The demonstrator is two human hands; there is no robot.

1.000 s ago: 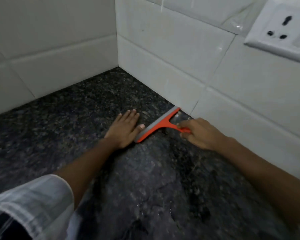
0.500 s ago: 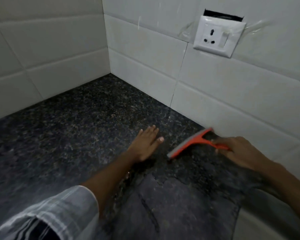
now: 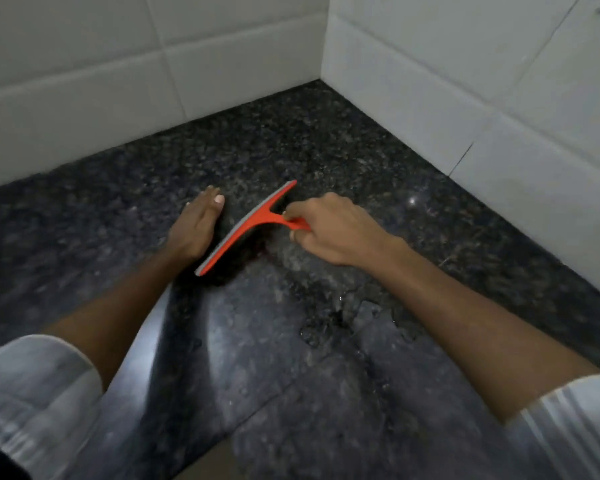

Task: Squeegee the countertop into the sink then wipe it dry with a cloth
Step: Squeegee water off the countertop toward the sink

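Note:
An orange squeegee (image 3: 248, 225) with a grey rubber blade rests blade-down on the dark speckled granite countertop (image 3: 291, 140), its blade running diagonally. My right hand (image 3: 329, 228) is shut on its orange handle. My left hand (image 3: 196, 225) lies flat on the counter, fingers together, just left of the blade. Water puddles and streaks (image 3: 347, 317) glisten on the stone nearer to me, under my right forearm. No sink and no cloth are in view.
White tiled walls (image 3: 153, 81) meet in a corner (image 3: 324, 64) behind the counter, one along the back left and one along the right. My light striped sleeves fill the lower corners of the view.
The view has swung left, so the wall socket is out of frame. My right hand has carried the squeegee away from the right wall toward the counter's middle, beside my left hand.

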